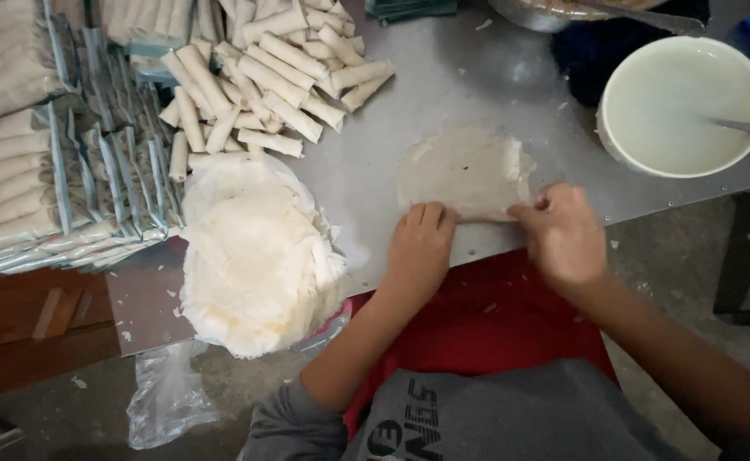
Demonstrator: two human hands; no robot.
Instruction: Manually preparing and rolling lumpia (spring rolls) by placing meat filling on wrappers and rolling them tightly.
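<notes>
A thin, pale, round pastry wrapper (pixel 465 171) lies flat on the grey metal table (pixel 477 85), directly in front of the person. The left hand (pixel 419 248) rests palm down on the wrapper's near edge, fingers curled and pressing, apparently to keep the sheet from slipping. The right hand (pixel 563 232) pinches the near right edge between thumb and bent fingers, partly closed on it. A stack of white wrappers (pixel 255 256) sits just left, within easy reach. Finished pale rolls (pixel 264 77) lie piled at the far left, beside foil-edged packed trays (pixel 42 154). A white bowl of cloudy liquid (pixel 682 107) with a utensil stands at the far right
</notes>
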